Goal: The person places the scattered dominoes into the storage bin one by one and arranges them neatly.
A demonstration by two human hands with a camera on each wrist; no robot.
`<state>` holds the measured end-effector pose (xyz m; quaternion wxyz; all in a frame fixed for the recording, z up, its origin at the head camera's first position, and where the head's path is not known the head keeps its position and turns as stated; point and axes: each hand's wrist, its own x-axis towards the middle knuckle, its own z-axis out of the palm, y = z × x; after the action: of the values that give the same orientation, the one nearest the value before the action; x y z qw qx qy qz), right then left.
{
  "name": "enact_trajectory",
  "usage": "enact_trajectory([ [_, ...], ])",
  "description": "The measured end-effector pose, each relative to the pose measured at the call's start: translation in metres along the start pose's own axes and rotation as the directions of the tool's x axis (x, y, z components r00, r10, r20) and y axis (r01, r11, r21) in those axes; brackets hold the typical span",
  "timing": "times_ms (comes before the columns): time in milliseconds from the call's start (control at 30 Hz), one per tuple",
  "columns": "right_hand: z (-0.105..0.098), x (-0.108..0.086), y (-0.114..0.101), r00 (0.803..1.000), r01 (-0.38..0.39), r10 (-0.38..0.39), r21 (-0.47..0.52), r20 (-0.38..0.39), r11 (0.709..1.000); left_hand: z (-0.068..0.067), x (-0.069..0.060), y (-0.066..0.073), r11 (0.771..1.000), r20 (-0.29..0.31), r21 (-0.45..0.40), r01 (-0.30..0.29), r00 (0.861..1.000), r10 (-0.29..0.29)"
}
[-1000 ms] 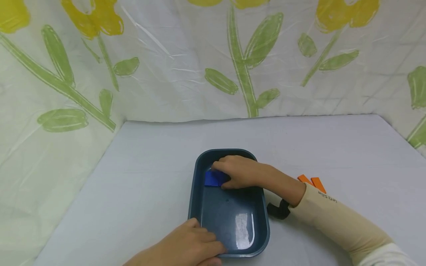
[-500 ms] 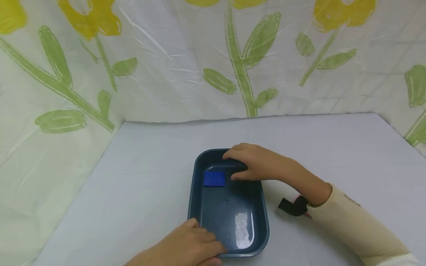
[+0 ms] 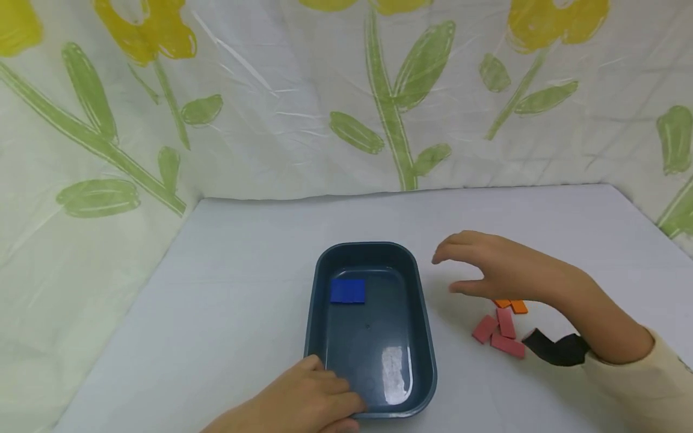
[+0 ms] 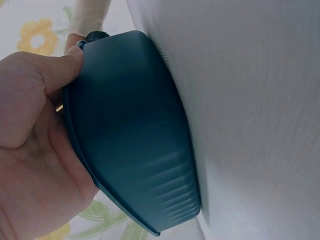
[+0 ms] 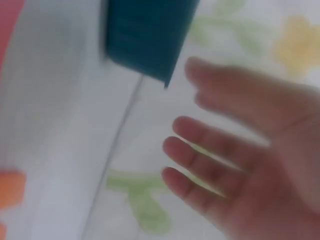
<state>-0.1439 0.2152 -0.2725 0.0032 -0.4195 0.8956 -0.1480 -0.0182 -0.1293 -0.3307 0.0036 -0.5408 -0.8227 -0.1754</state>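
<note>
Flowered cloth (image 3: 260, 120) backs the bench (image 3: 249, 325); left hand (image 3: 305, 400) grips tray (image 3: 352, 346) at seven o'clock (probably steadying it); right hand (image 3: 489, 264) hangs empty at two.

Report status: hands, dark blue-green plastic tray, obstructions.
Left hand gripping tray at near-left rim. Right hand empty, off to tray's right. Flat blue rectangle inside, far left. Right hand partly hides flat orange pieces in head view.
</note>
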Motion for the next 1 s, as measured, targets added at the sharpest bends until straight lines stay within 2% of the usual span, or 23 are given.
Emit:
enact_trajectory([
  [200, -0.006, -0.032, 0.012, 0.994, -0.098, 0.097, -0.001, 0.052, 0.995, 0.001, 0.000, -0.001, 1.000, -0.007, 0.017, -0.013, 1.000, 0.013],
  [433, 0.005, -0.060, 0.029, 0.986, -0.135, 0.134, 0.005, 0.099, 0.991, 0.002, 0.000, -0.001, 0.999, -0.024, 0.041, -0.031, 0.999, 0.032],
  [733, 0.024, -0.069, 0.045, 0.978, -0.169, 0.166, 0.015, 0.125, 0.986, 0.001, 0.000, 0.000, 0.999, -0.020, 0.032, -0.030, 0.999, 0.031],
  [1000, 0.035, -0.070, 0.050, 0.983, -0.152, 0.149, 0.015, 0.110, 0.988, 0.001, 0.001, 0.000, 0.999, -0.016, 0.029, -0.026, 1.000, 0.026],
])
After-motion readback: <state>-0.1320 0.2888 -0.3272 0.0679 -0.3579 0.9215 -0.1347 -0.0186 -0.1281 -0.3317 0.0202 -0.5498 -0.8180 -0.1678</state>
